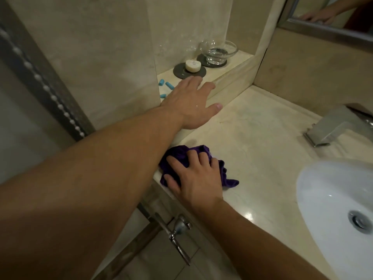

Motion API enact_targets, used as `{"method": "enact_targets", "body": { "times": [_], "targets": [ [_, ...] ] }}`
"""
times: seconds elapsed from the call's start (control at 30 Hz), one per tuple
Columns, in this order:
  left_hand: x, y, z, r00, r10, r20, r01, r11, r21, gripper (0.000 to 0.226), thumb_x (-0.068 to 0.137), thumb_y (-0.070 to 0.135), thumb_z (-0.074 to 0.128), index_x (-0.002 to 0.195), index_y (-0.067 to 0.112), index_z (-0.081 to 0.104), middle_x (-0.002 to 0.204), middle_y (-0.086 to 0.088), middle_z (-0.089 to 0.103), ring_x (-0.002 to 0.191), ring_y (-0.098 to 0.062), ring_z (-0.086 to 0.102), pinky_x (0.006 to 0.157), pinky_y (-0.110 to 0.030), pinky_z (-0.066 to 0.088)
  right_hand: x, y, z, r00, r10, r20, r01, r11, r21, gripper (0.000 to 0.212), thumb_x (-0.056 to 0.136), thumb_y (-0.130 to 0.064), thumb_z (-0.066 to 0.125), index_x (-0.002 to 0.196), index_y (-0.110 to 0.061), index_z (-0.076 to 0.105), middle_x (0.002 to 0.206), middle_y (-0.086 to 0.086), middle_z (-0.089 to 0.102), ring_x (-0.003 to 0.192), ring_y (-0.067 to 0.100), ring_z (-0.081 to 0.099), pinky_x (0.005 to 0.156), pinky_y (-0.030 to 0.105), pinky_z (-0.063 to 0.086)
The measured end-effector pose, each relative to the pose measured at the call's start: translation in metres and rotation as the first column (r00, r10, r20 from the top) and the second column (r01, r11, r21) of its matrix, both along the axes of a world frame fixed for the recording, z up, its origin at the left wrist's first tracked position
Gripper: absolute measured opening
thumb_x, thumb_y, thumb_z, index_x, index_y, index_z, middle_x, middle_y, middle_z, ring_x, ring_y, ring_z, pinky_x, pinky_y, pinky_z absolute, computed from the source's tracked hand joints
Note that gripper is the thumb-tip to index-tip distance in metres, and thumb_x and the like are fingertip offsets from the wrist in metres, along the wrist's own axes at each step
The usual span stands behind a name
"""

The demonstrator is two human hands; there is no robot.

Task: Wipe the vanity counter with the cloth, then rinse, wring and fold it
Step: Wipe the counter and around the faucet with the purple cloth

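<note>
The right hand (195,178) lies on top of the cloth (175,152), fingers spread and only slightly bent, pressing it down rather than clutching it; the thumb sits on the cloth's near edge. The cloth is purple and bunched. It sits at the lower centre of the frame, on the counter (252,138), right at the counter's left front corner. One tail of it trails out to the right past the little finger.

The left hand (189,104) reaches to the centre of the frame with its fingers straight and holding nothing. Its palm rests over the front edge of the ledge (238,59), the fingertips lie on the ledge top, and the thumb points right, low against the step above the counter.

On the ledge, upper centre, stand a round white soap (193,65) on a dark coaster (179,72) and, behind it to the right, a glass bowl (218,50) on a second dark disc. A few small blue bits (169,85) lie just left of the left hand (what they are, I cannot tell).

At the right edge are a white sink (333,188) with its drain (361,221), and above it a square metal faucet (333,126). A mirror (333,15) in the upper right corner reflects a hand. A metal handle (177,229) shows below the counter's front.
</note>
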State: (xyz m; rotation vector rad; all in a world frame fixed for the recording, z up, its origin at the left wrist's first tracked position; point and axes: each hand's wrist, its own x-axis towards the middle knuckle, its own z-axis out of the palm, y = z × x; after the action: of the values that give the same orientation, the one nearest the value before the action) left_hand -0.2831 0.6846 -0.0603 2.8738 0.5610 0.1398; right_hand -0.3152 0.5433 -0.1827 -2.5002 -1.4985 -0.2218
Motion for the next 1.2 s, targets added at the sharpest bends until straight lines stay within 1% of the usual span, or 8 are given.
{"method": "enact_targets", "body": {
  "times": [0.33, 0.4, 0.53, 0.7, 0.83, 0.93, 1.07, 1.2],
  "targets": [
    [-0.003, 0.0, 0.002, 0.999, -0.038, 0.008, 0.038, 0.999, -0.024, 0.066, 0.098, 0.061, 0.036, 0.155, 0.029, 0.025, 0.165, -0.007, 0.016, 0.152, -0.024, 0.01, 0.121, -0.04, 0.012, -0.024, -0.019, 0.006, 0.946, 0.312, 0.086, -0.32, 0.943, 0.097, 0.037, 0.099, -0.05, 0.049, 0.131, -0.035, 0.057, 0.104, 0.003, 0.058, 0.088, 0.021, 0.051, 0.075, 0.037, 0.042],
    [-0.003, 0.0, 0.001, 0.999, -0.035, 0.019, 0.036, 0.999, -0.032, 0.066, 0.097, 0.062, 0.036, 0.154, 0.029, 0.026, 0.165, -0.006, 0.016, 0.152, -0.023, 0.01, 0.121, -0.04, 0.012, -0.01, -0.026, 0.017, 0.964, 0.254, 0.075, -0.263, 0.951, 0.164, 0.038, 0.099, -0.048, 0.05, 0.133, -0.032, 0.057, 0.102, 0.003, 0.058, 0.086, 0.019, 0.05, 0.073, 0.033, 0.039],
    [-0.001, 0.0, -0.001, 0.998, -0.046, 0.04, 0.046, 0.999, -0.011, 0.067, 0.096, 0.063, 0.038, 0.154, 0.03, 0.027, 0.164, -0.006, 0.018, 0.152, -0.022, 0.012, 0.121, -0.039, 0.012, 0.059, -0.045, 0.046, 0.993, -0.035, 0.114, 0.006, 0.969, 0.245, 0.042, 0.099, -0.049, 0.045, 0.135, -0.032, 0.058, 0.097, 0.008, 0.056, 0.08, 0.029, 0.051, 0.067, 0.036, 0.035],
    [-0.003, -0.003, 0.001, 0.999, -0.044, 0.021, 0.044, 0.999, 0.006, 0.067, 0.097, 0.063, 0.037, 0.155, 0.031, 0.025, 0.165, -0.006, 0.015, 0.153, -0.022, 0.009, 0.121, -0.039, 0.012, 0.141, -0.072, 0.08, 0.94, -0.336, -0.067, 0.314, 0.923, -0.223, 0.069, 0.091, -0.081, 0.017, 0.152, -0.05, 0.02, 0.132, 0.001, 0.063, 0.117, 0.029, 0.056, 0.098, 0.052, 0.046],
    [-0.003, -0.003, 0.0, 0.999, -0.05, 0.004, 0.05, 0.999, 0.018, 0.068, 0.097, 0.064, 0.036, 0.155, 0.031, 0.024, 0.165, -0.006, 0.016, 0.153, -0.022, 0.01, 0.121, -0.039, 0.011, 0.177, -0.074, 0.08, 0.862, -0.481, -0.161, 0.451, 0.872, -0.189, 0.088, 0.078, -0.092, 0.018, 0.154, -0.047, 0.022, 0.16, 0.007, 0.033, 0.147, 0.035, 0.027, 0.113, 0.063, 0.031],
    [-0.003, -0.002, 0.0, 0.998, -0.055, -0.004, 0.055, 0.998, 0.012, 0.067, 0.097, 0.063, 0.036, 0.155, 0.031, 0.024, 0.165, -0.005, 0.017, 0.152, -0.022, 0.01, 0.121, -0.039, 0.012, 0.178, -0.074, 0.044, 0.816, -0.524, -0.245, 0.454, 0.843, -0.29, 0.088, 0.078, -0.092, 0.024, 0.154, -0.05, 0.013, 0.165, 0.007, 0.021, 0.149, 0.036, 0.02, 0.115, 0.063, 0.026],
    [-0.003, -0.003, 0.002, 0.999, -0.049, -0.005, 0.049, 0.999, 0.021, 0.067, 0.097, 0.064, 0.036, 0.155, 0.032, 0.024, 0.165, -0.003, 0.017, 0.152, -0.02, 0.012, 0.12, -0.039, 0.014, 0.151, -0.071, -0.002, 0.838, -0.461, -0.292, 0.438, 0.887, -0.143, 0.076, 0.086, -0.079, 0.016, 0.155, -0.048, 0.013, 0.163, 0.006, 0.028, 0.15, 0.032, 0.019, 0.12, 0.059, 0.015],
    [-0.003, -0.006, 0.003, 0.999, -0.043, -0.013, 0.044, 0.999, 0.025, 0.069, 0.097, 0.064, 0.036, 0.156, 0.031, 0.024, 0.165, -0.003, 0.017, 0.152, -0.021, 0.012, 0.12, -0.04, 0.014, 0.127, -0.064, 0.001, 0.879, -0.385, -0.28, 0.359, 0.922, -0.142, 0.093, 0.075, -0.094, 0.012, 0.155, -0.047, 0.013, 0.163, 0.006, 0.028, 0.151, 0.033, 0.019, 0.122, 0.054, 0.015]
  ]
}}
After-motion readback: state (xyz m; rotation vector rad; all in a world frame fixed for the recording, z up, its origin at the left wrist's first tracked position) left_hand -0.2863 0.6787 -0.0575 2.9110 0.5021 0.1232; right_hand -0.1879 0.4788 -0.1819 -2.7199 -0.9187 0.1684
